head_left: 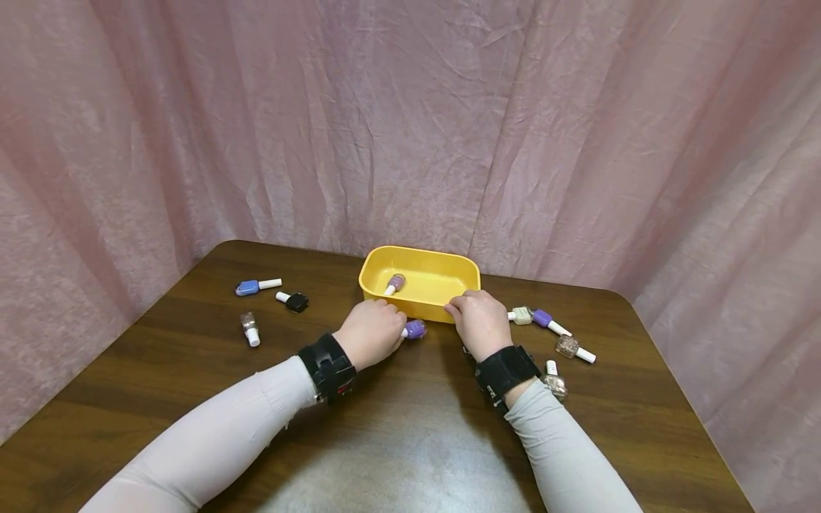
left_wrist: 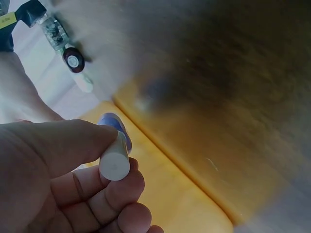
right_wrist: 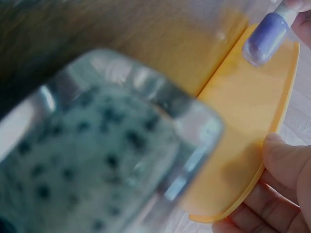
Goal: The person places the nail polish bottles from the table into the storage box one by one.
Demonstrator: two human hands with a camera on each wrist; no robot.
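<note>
A dark brown wood-grain desk (head_left: 398, 427) with rounded far corners catches a pale sheen toward the person; pinkish velvety curtains (head_left: 410, 128) hang in folds behind it and on both sides. Near its far edge sits a yellow, rounded rectangular tray (head_left: 428, 311), with a mauve bottle with a white cap (head_left: 398, 281) lying inside. The left hand (head_left: 370, 331) pinches the white cap of a small, glossy purple bottle (head_left: 417, 329) between thumb and fingers, just in front of the tray's near wall. The right hand (head_left: 481, 320) grips the tray's rim at the near right corner, so the purple bottle lies between the two hands. Three capped bottles lie left of the tray, one of them blue (head_left: 246, 288); four more lie to its right.
</note>
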